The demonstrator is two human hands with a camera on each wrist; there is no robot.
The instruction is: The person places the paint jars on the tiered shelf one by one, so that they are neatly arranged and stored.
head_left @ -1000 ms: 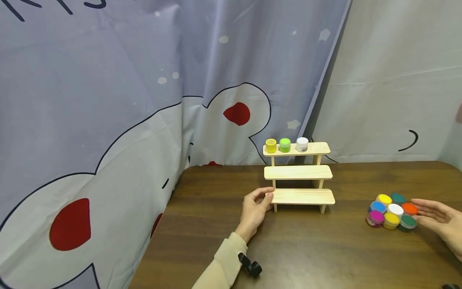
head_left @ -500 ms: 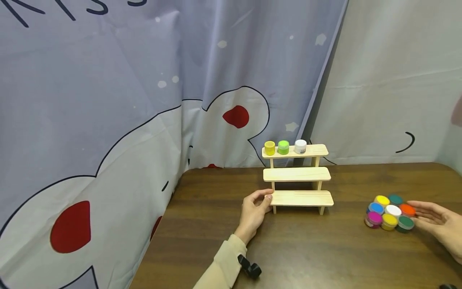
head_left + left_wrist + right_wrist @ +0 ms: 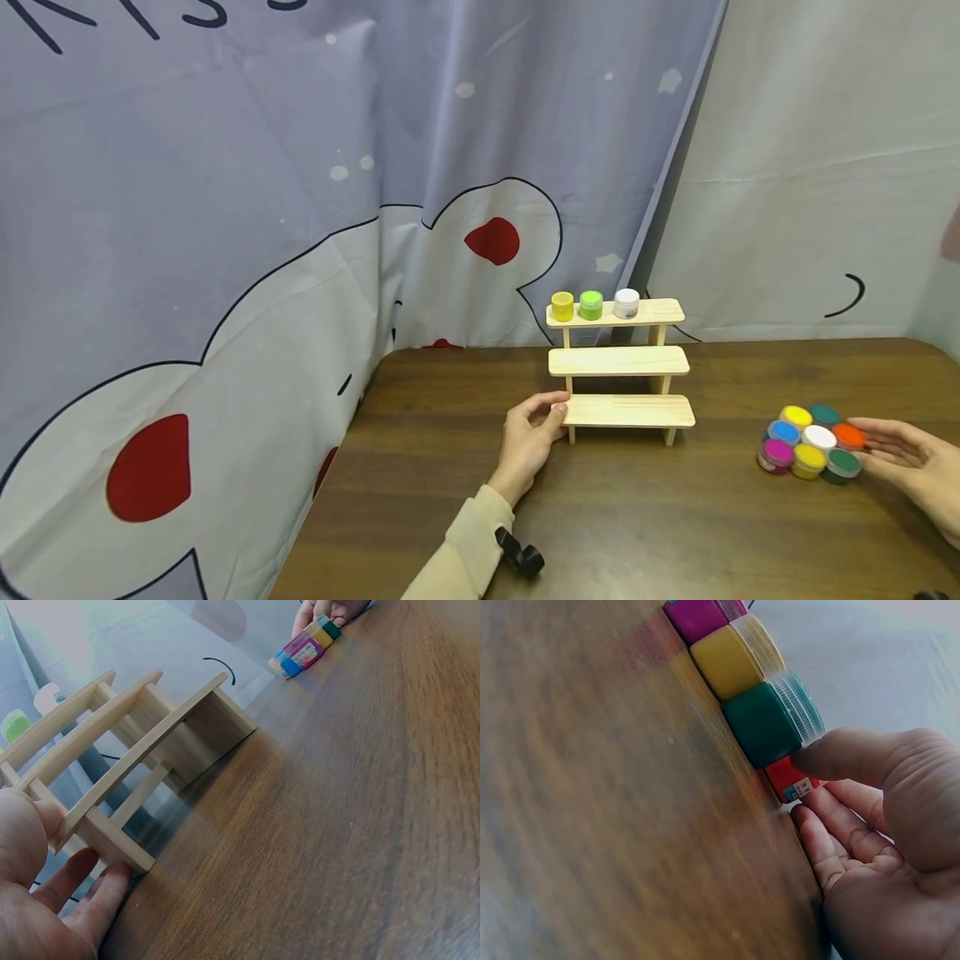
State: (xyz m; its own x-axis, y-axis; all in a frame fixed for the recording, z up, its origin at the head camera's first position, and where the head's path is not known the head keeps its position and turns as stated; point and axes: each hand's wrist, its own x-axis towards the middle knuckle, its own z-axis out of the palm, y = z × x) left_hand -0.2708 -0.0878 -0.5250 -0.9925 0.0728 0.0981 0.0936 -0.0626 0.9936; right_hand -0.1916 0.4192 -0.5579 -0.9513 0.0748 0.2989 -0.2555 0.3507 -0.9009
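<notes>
My left hand (image 3: 525,442) holds the left end of the lowest shelf of a three-step wooden display stand (image 3: 630,408); in the left wrist view its thumb lies at the shelf edge and the fingers reach around the leg. On the top shelf stand a yellow jar (image 3: 562,306), a light green jar (image 3: 591,305) and a white jar (image 3: 627,303). My right hand (image 3: 911,462) rests beside a cluster of small paint jars, fingers loosely extended. Its thumb is at the lid of a dark green jar (image 3: 769,720), and its fingertips are right by an orange-red jar (image 3: 787,778).
The cluster also has a white jar (image 3: 819,437), a blue jar (image 3: 783,432), a magenta jar (image 3: 776,456) and several others in yellow and green. Everything stands on a brown wooden table (image 3: 660,525). A printed curtain (image 3: 262,208) hangs behind and to the left.
The view shifts very slightly. Both hands, the stand and the jars keep their places.
</notes>
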